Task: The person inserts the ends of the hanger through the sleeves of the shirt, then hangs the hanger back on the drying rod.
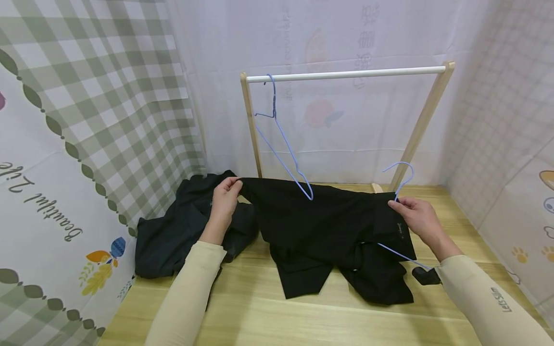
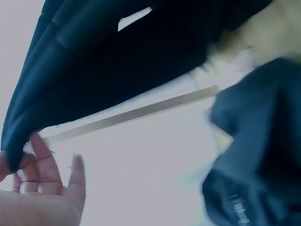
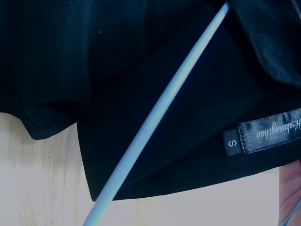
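Note:
A black garment (image 1: 303,216) is stretched between both hands above the table. My left hand (image 1: 225,202) pinches its far left corner between thumb and fingertips; the left wrist view shows the cloth hanging from those fingers (image 2: 43,150). At the other end my right hand (image 1: 417,218) grips the garment's edge together with a blue hanger (image 1: 404,182), close below the hook. The hanger's lower arm (image 3: 160,108) sticks out past the cloth, while its middle is hidden by the garment. Inside the edge, a sewn label (image 3: 270,132) and a small size tag (image 3: 232,142) marked S show.
A rack with a white rail (image 1: 346,75) and wooden posts stands at the back. From its left end hangs another blue hanger (image 1: 287,139), overlapping the garment in the head view. A dark heap of clothing (image 1: 173,240) lies left on the wooden table (image 1: 242,307). Curtains surround it.

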### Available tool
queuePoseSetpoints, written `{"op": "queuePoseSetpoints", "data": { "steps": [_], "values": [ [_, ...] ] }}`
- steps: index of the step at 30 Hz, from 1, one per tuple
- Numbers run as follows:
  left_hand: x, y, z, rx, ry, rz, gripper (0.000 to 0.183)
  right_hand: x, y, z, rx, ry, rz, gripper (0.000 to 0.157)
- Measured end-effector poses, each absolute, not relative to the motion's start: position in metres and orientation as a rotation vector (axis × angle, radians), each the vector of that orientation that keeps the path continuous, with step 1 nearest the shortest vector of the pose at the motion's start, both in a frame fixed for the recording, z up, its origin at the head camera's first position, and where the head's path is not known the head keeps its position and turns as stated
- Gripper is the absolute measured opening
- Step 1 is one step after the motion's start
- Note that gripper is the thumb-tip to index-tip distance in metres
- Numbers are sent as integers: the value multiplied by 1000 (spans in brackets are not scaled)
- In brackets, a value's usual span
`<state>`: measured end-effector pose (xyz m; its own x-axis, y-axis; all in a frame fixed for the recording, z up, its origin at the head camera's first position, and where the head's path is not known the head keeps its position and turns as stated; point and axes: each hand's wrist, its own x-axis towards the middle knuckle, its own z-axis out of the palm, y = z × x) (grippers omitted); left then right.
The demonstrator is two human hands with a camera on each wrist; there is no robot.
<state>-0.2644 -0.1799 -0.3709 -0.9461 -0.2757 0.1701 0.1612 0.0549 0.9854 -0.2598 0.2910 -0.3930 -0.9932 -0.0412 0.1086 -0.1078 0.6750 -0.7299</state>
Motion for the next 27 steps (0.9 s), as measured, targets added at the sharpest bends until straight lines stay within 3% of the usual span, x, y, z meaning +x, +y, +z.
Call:
{"op": "queuePoseSetpoints", "data": {
  "steps": [7, 15, 27],
  "values": [
    [-266, -195, -349, -46, -2132, -1778, 28, -260, 290, -394, 113, -2785, 1275, 58],
    [-271, -219, -399, -133, -2790, -1332, 23, -261, 294, -400, 63, -2751, 1222, 53],
    [-235, -232, -443, -74, -2808, -1260, 26, -261, 291, -406, 45, -2751, 1207, 53]
  ]
}}
